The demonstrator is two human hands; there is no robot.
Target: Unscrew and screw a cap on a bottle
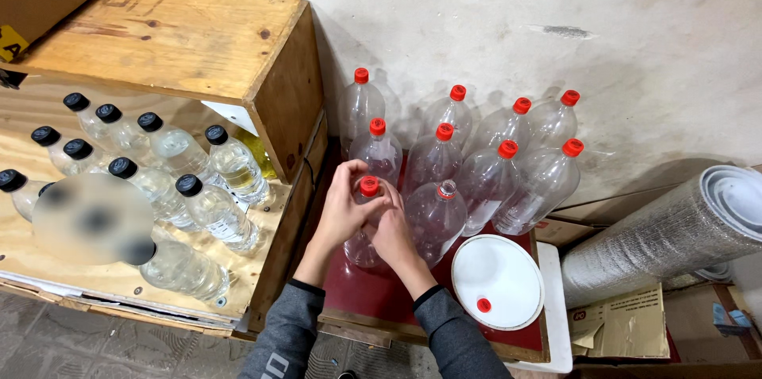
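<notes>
Left hand [343, 208] curls over the red cap [369, 185] of a clear plastic bottle [361, 244] standing on the red board [373, 292]; right hand [394, 238] grips its shoulder. Risk: thin, light, empty bottles packed close, so a nudge could topple the uncapped bottle [436, 220] just beside. 1 spare cap [483, 305] lies on a smooth white lid [498, 280].

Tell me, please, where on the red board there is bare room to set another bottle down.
The red board is bare along its near edge, between the forearms and left of the white bucket lid. The back is crowded with red-capped bottles against the wall. The left hand and right hand hold one bottle at the front. The wooden crate has a bare top.
</notes>
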